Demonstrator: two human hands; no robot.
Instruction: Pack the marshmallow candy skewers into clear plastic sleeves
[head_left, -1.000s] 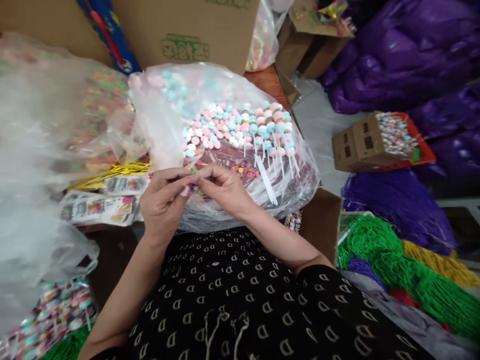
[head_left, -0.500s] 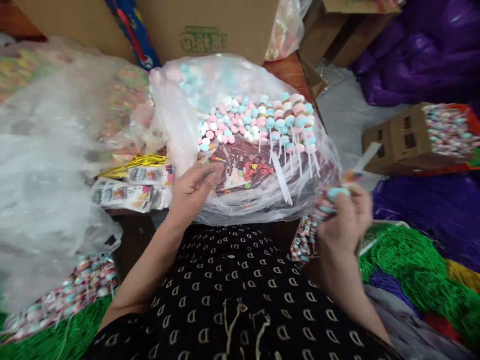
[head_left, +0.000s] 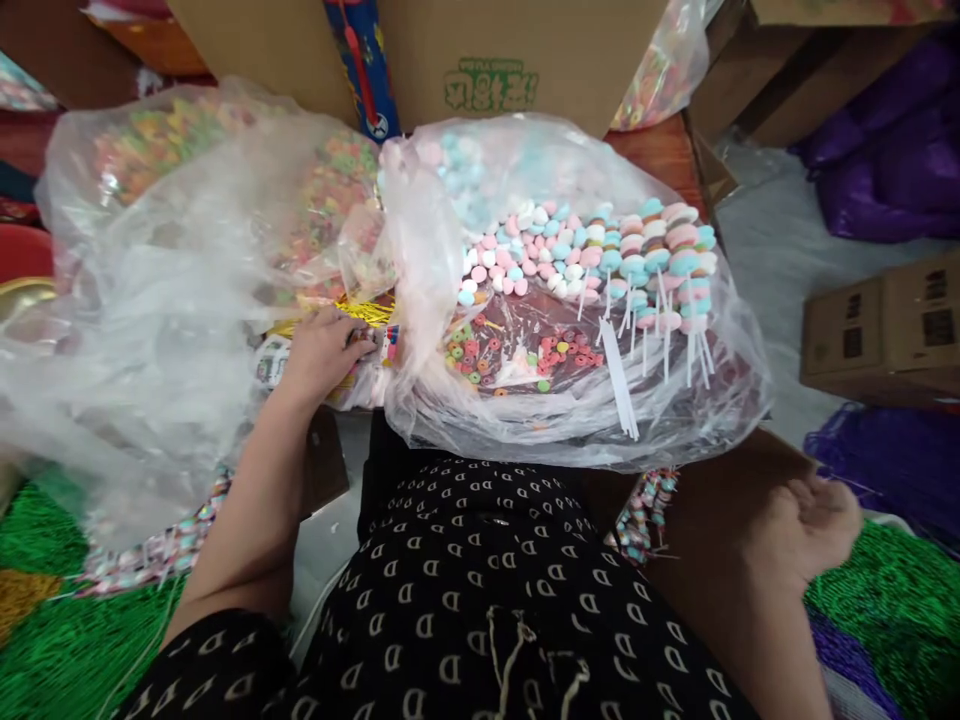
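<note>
Pastel disc-candy stick, in right hand [head_left: 814, 520] moments ago, no longer visible there; probably set down. Right arm low, outstretched, fingers curled; grip contents cannot tell. Left hand now off clear plastic bag [head_left: 555, 440], palm down over printed flat packets [head_left: 271, 358]; hold cannot tell. Pink-blue-white candy sticks [head_left: 660, 260] lie on bag.
</note>
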